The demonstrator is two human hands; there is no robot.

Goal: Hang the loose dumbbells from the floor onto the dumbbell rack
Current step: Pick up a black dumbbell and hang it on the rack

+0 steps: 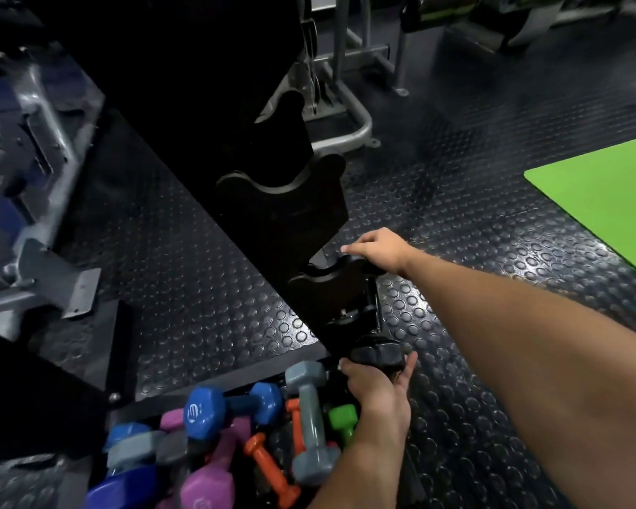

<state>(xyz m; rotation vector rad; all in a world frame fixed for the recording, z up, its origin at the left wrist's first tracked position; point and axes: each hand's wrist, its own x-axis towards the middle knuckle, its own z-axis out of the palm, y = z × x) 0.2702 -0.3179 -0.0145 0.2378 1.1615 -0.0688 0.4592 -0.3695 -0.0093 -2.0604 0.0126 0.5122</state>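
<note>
At the rack's (272, 200) lowest cradle, my right hand (377, 249) curled over the black dumbbell's (373, 317) top head; left hand (377, 385) fingers cupped its bottom head, coloured dumbbells (213, 427) piled at seven o'clock.

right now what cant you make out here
- Black dumbbell, head view: handle and far end merge with the dark rack; seating unclear.
- Right hand: fingers hidden behind the dumbbell's top.
- Left hand: palm hidden under the lower end.
- Colored dumbbell pile: cut off by the bottom edge.

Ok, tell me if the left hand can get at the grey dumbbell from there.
Probably yes: the grey dumbbell lies uncovered on the pile, right beside the left hand, but that hand already holds a black dumbbell.
</note>
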